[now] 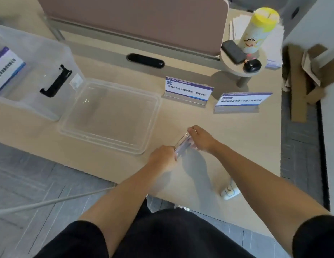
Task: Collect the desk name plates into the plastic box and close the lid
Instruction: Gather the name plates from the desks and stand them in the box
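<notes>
Currently partway: a stored name plate (6, 69) lies in the plastic box (50, 58). Fingers of the left hand (163, 158) and right hand (201, 139) pinch the held name plate (182, 146) above the table (237, 146). The centre name plate (188, 89) and right name plate (240, 100) stand uncollected; the lid (110, 116) lies beside the box

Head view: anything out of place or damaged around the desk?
Torn cardboard pieces lie heaped beyond the desk's right edge, ragged. A small white item lies near the front edge by the right forearm, where it might get knocked. The standing name plates and the lid look orderly.
</notes>
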`<action>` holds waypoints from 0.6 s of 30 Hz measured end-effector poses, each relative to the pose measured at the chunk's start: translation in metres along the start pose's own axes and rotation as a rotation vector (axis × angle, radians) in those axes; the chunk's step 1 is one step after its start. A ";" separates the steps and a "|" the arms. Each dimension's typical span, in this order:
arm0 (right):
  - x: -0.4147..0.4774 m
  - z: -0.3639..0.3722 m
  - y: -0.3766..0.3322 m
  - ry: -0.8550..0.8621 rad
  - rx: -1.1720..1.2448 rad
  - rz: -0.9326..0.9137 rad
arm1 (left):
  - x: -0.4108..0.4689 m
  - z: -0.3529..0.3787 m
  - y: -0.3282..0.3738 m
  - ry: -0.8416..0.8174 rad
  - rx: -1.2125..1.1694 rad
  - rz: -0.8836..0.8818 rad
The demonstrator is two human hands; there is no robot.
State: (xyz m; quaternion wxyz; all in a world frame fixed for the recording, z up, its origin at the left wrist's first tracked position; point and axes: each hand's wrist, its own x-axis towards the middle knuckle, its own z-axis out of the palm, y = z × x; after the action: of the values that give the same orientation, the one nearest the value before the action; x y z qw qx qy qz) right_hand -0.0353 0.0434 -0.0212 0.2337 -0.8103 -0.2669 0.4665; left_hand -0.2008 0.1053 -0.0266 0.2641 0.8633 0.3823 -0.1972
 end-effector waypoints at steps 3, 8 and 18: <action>-0.002 0.002 0.003 -0.019 0.022 -0.039 | -0.006 -0.006 0.002 -0.017 0.011 -0.048; -0.009 -0.015 -0.019 -0.042 -0.035 -0.208 | -0.023 -0.031 -0.008 0.037 0.009 -0.037; -0.041 0.031 -0.147 -0.125 0.139 -0.303 | -0.083 -0.116 -0.064 0.305 -0.062 -0.128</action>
State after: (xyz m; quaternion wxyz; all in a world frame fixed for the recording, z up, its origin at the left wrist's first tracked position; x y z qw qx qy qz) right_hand -0.1117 0.1310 0.0825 0.3395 -0.7121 -0.3670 0.4929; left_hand -0.2862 0.1659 0.0897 0.2165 0.8486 0.4779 -0.0685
